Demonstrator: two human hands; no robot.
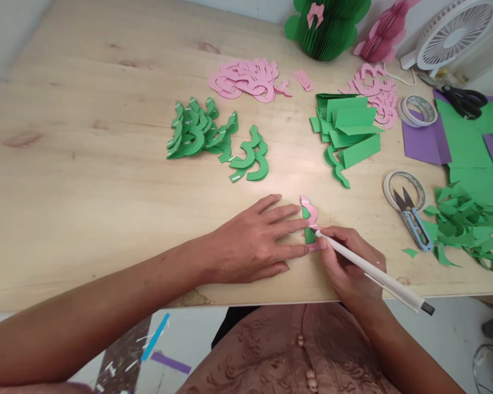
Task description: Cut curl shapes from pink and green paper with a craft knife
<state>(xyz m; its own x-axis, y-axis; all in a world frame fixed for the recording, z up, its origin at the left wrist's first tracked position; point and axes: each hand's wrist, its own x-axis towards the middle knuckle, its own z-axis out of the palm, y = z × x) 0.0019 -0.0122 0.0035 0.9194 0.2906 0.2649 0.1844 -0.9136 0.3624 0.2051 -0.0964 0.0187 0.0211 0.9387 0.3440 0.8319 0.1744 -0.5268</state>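
My left hand (263,241) lies flat with its fingers spread, the fingertips pressing on a pink scalloped paper piece (311,210). Beneath that piece lies folded green paper (309,236), partly covered by my fingers. In my right hand (355,262) is a white pen (370,268), its tip down at the edge of the pink paper. Ahead of my hands are cut green scalloped pieces (252,156) with small white strips on them, and a larger heap of the same green pieces (195,128) to the left.
Pink cutouts (246,79) lie farther back. Folded green papers (349,126) sit right of centre. Thread snips (413,219) rest on a tape roll (403,174), near green scraps (468,224). Black scissors (464,98), another tape roll (418,111) and a white fan (456,35) stand at the right.
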